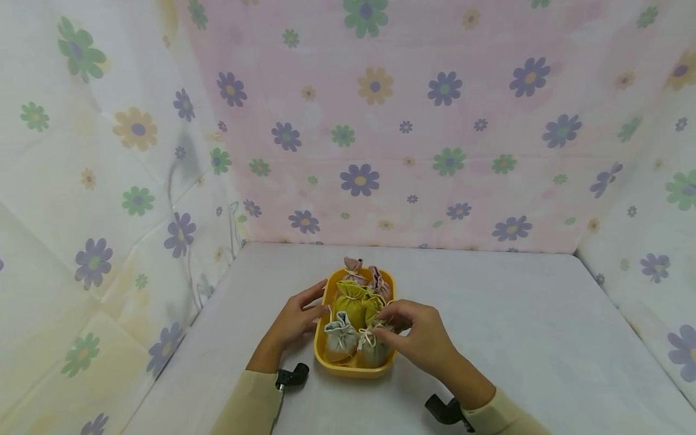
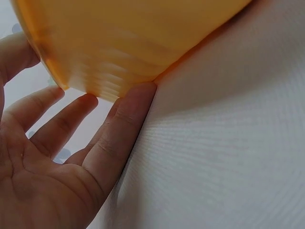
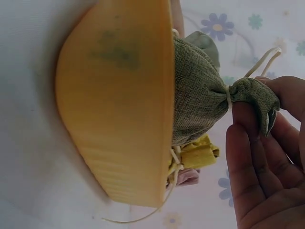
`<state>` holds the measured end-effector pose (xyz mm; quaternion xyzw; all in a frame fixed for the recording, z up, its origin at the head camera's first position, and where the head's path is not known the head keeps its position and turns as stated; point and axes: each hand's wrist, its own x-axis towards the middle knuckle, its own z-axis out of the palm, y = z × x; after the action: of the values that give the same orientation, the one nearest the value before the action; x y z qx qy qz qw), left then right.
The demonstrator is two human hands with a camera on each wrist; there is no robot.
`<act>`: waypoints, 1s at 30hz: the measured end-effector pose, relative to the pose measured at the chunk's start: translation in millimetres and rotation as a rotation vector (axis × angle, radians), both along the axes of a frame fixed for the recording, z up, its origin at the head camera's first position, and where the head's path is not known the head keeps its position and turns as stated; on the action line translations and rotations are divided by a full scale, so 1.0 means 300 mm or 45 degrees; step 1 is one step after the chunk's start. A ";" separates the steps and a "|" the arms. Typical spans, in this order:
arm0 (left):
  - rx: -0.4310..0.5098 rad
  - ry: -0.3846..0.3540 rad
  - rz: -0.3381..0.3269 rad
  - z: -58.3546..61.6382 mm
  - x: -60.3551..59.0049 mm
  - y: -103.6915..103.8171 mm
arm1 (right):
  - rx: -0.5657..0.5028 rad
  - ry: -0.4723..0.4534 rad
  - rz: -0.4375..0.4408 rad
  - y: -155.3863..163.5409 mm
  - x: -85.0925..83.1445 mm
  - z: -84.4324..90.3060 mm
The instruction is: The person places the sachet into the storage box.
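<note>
In the lower middle of the head view a yellow tray (image 1: 324,356) stands on the white counter (image 1: 522,338), and it is filled with small cloth bags tied with pale cord. The right hand (image 1: 421,335) lies over the lower right corner of the tray. In the right wrist view its fingers (image 3: 248,143) are closed on the gathered neck of the olive-green bag (image 3: 198,93) — they pinch it just above the cord knot, while the body of the bag sits inside the tray, against the rim. The left hand (image 1: 296,323) is at the left side of the tray. Its fingers are straight and a little apart, and in the left wrist view the fingertips (image 2: 138,98) touch the outer wall of the tray near the bottom edge, where the wall meets the counter.

Beside the olive-green bag, at the lower left of the tray, sits a grey bag (image 1: 340,338). Behind these two is a yellow-green bag (image 1: 352,302) in the middle, and two pink bags (image 1: 354,269) at the far end (one stands a little over the rim). Both arms wear cream sleeves (image 1: 250,402). A flowered cloth (image 1: 380,121) hangs behind the counter and on both sides of it — pink at the back, paler at the left and right.
</note>
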<state>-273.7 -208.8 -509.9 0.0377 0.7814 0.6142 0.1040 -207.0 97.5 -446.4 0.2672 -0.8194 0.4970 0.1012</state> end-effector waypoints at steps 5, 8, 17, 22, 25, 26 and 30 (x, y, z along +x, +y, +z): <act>-0.016 0.003 0.008 -0.005 -0.001 -0.003 | 0.017 -0.023 0.002 -0.004 0.001 -0.014; -0.015 0.005 0.008 -0.006 -0.001 -0.004 | 0.015 -0.016 0.005 -0.006 0.002 -0.021; 0.044 -0.013 -0.023 0.001 0.000 -0.005 | 0.045 -0.015 0.033 -0.017 -0.003 -0.061; 0.041 -0.014 -0.025 0.004 0.000 -0.005 | 0.064 -0.006 0.033 -0.015 -0.003 -0.066; 0.017 0.000 -0.026 0.010 0.004 0.001 | 0.083 -0.009 0.037 -0.008 -0.002 -0.064; 0.005 0.004 -0.025 0.012 0.005 0.005 | 0.091 -0.010 0.040 -0.003 -0.001 -0.063; -0.067 0.012 0.005 0.028 0.012 0.017 | 0.133 0.012 0.046 0.032 0.001 -0.050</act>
<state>-270.0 -203.8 -501.5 0.0363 0.7978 0.5935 0.0999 -206.8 107.2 -461.5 0.2892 -0.8387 0.4541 0.0820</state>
